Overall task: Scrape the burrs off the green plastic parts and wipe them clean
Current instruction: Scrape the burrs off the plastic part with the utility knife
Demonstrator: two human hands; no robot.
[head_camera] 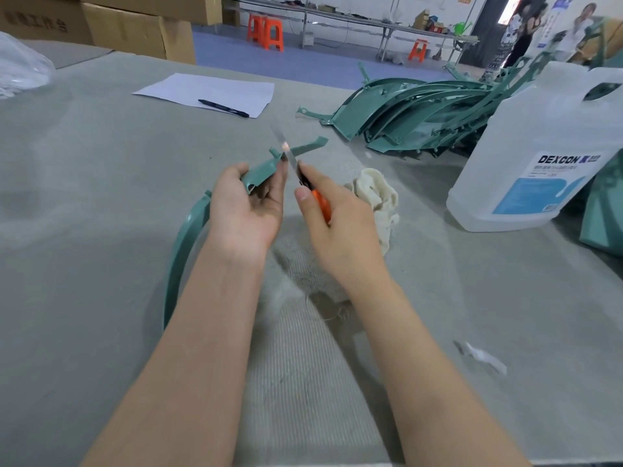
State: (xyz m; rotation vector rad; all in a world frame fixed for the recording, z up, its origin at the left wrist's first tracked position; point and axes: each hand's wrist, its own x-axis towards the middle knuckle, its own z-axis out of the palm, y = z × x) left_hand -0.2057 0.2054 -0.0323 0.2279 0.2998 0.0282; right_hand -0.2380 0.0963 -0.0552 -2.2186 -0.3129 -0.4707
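Hands: two, both bare, raised above the table (101, 203).
Left hand (244, 210): palm up, fingers curled round one end of a green part (266, 170); the rest of that long curved part sweeps down behind the wrist to the table edge.
Right hand (332, 227): wrapped round the orange handle of a knife (296, 170), thumb laid along the top; the blade lies against the part's edge, just past the left fingertips.
Knives: one.
Green parts in hand: one.
Pile of green parts (421, 119): stacked on the table far right; too overlapped to count.
More green plastic: one piece at the right edge, partly behind the jug.
Cloth (376, 197): one, cream, crumpled, just beyond the right hand.
Jug (539, 153): one, clear, blue and white label, right of the cloth.
Paper (209, 92): one sheet, far side of the table, with one pen (224, 108) lying on it.
Stools (266, 32): three orange ones on the floor behind.
Boxes (135, 28): cardboard, top left.
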